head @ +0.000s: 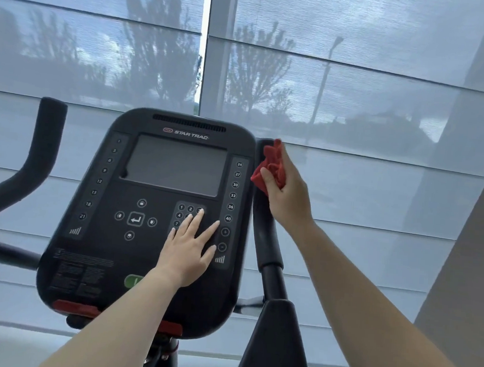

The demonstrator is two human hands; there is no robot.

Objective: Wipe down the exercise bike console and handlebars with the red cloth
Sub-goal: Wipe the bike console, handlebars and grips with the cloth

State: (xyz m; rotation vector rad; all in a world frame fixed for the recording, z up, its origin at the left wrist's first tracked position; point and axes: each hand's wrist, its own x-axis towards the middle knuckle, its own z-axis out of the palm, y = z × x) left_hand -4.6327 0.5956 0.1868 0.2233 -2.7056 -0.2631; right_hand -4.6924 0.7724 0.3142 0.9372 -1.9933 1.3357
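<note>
Right now the step in hand seems to be the wiping of the right handlebar (264,221). The right hand (287,194) holds the red cloth (270,168) bunched up between the thumb and the curled fingers, and it presses the cloth against the upper part of this black bar, near its top end. The grip is closed around the cloth, not around the bar itself; the hand sits on the outer side of the bar, with the wrist bent a little and the forearm reaching up from the lower right.

The left hand (188,251) lies flat and open on the console (89,259), fingers spread over the number keypad (185,211), and it holds nothing. I judge that it only steadies the console while the other hand works.

The next move, I think, calls for sliding the cloth down along the bar with steady pressure, and turning the hand so the cloth also reaches the inner side. The left handlebar (35,153) stands well apart on the other side of the console, with no hand on it. Whether the console screen (176,165) is already wiped, I cannot tell.
</note>
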